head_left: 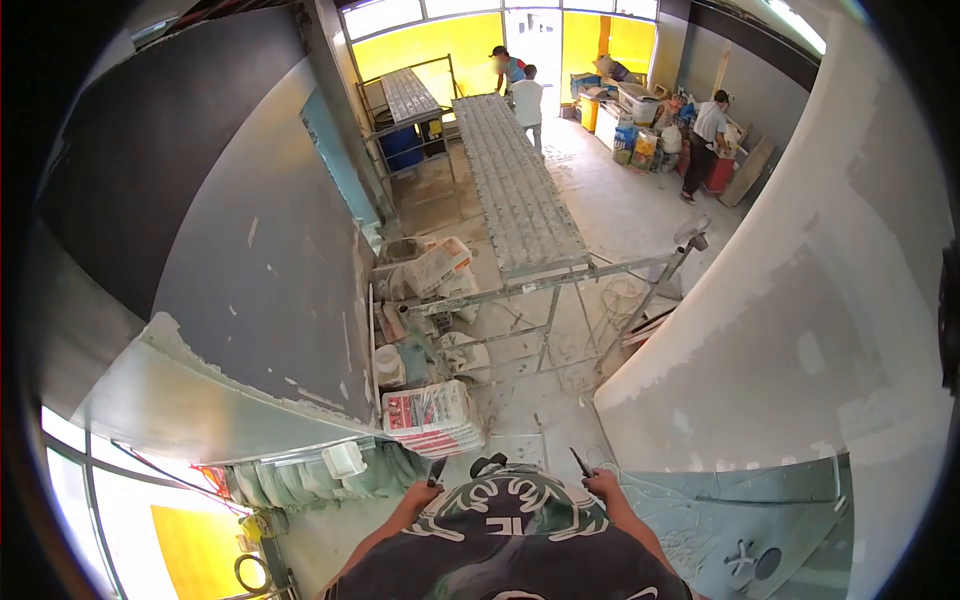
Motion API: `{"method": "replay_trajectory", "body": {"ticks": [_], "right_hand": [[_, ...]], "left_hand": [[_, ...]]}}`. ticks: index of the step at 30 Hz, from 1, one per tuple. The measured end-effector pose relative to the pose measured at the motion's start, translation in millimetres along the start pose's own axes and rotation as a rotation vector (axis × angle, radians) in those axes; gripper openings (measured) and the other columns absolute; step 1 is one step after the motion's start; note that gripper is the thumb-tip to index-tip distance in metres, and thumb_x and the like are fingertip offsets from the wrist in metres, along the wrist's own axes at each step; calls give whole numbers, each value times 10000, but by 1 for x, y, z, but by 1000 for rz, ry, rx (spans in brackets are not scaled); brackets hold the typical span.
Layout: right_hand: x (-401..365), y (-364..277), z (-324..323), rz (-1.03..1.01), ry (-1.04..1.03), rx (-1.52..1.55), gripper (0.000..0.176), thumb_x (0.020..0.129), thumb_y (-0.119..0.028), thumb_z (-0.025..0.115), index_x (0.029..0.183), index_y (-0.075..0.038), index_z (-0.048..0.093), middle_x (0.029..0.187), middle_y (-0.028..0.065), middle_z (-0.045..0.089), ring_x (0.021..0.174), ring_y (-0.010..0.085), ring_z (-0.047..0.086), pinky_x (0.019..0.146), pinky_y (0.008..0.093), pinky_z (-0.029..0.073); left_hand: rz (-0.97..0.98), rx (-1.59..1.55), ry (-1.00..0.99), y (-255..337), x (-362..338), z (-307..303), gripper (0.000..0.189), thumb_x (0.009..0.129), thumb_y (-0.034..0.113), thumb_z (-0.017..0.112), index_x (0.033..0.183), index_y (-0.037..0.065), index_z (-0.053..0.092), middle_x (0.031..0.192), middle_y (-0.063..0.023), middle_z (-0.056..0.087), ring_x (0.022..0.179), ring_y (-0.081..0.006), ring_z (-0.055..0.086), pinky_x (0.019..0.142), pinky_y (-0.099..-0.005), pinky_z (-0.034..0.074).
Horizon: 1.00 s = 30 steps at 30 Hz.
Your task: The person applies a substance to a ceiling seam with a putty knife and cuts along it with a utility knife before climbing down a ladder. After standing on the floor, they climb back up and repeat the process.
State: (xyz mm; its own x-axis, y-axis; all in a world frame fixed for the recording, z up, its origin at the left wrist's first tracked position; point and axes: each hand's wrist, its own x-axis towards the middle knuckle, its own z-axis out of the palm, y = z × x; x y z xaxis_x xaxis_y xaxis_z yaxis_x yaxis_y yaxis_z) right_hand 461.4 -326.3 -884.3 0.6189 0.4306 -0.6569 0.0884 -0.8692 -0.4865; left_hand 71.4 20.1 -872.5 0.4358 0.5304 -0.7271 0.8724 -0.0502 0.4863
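Note:
My left hand (421,494) is at the left side of my body, closed around a dark flat-bladed tool (436,471) that looks like a putty knife. On the other side, my right hand (602,485) grips a similar thin dark tool (580,463), seen nearly edge-on. Both tools point forward and up, touching nothing that I can see. Ahead of my left hand lies a stack of printed bags (432,416). A dark shirt with pale lettering (515,525) fills the space between my arms.
Metal scaffold planks (515,180) on a frame (548,288) run ahead. Patched curved walls stand left (270,250) and right (790,330). White buckets (389,362) and sacks (430,270) line the left. Two people (527,100) stand far back; another person (708,130) is beside piled materials (640,120).

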Motion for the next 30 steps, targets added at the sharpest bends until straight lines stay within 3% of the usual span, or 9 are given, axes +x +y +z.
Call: {"method": "replay_trajectory", "body": {"ticks": [3,10,12,15,18,22,23,27,30], "right_hand": [[-11,-8,-4,-53,35,-57,368,663,-330,683,989,-164,729,949,173,692,912,342,661,816,409,532],[-30,-6,-20,-41,35,-56,377,650,-317,710,971,-119,726,882,174,696,817,312,677,755,396,536],[-24,8,-18,-22,25,-84,465,635,-432,747,966,-108,715,933,191,684,893,345,672,773,416,525],[-25,14,-18,-40,15,-28,441,664,-438,725,962,-114,713,934,183,682,895,340,673,775,415,525],[-30,8,-20,-65,20,24,386,637,-318,720,940,-80,720,865,181,694,788,311,678,721,403,538],[-8,26,-6,-107,33,-80,398,634,-342,713,933,-79,717,875,188,689,813,335,673,740,414,538],[-8,25,-5,-128,56,-81,395,634,-343,707,931,-83,715,882,193,685,824,342,670,746,418,537],[-22,5,-11,-170,78,-130,375,640,-341,690,925,-99,714,895,196,681,851,353,662,757,427,533],[-27,0,-11,-97,51,-92,368,642,-329,688,931,-102,712,906,195,682,856,356,659,760,431,532]], "left_hand": [[129,-18,71,39,-35,-17,349,858,368,636,919,37,730,851,-123,714,750,-235,673,684,-391,499],[10,-198,-39,74,-46,-37,286,888,279,614,913,7,698,787,-98,681,694,-198,654,608,-344,506],[-24,-195,-10,85,-51,-42,257,898,241,605,924,-4,681,772,-90,665,688,-192,647,590,-332,512],[-6,-262,-12,69,-36,-40,382,816,397,684,973,51,723,907,-138,714,864,-258,682,744,-409,492],[-24,-232,2,78,-43,-44,379,820,385,678,971,40,720,903,-153,711,869,-266,683,741,-412,490],[12,-281,-18,81,-46,-40,395,822,412,672,960,45,718,905,-176,703,867,-290,680,735,-419,484],[27,-257,-28,84,-49,-41,338,843,347,660,942,28,712,840,-132,689,783,-238,662,683,-379,494],[87,-104,44,70,-45,-32,330,829,341,682,867,14,708,749,-85,677,694,-208,640,650,-372,496],[20,-145,73,-6,17,10,375,801,381,699,826,7,692,734,-107,673,688,-230,630,660,-403,478]]}}
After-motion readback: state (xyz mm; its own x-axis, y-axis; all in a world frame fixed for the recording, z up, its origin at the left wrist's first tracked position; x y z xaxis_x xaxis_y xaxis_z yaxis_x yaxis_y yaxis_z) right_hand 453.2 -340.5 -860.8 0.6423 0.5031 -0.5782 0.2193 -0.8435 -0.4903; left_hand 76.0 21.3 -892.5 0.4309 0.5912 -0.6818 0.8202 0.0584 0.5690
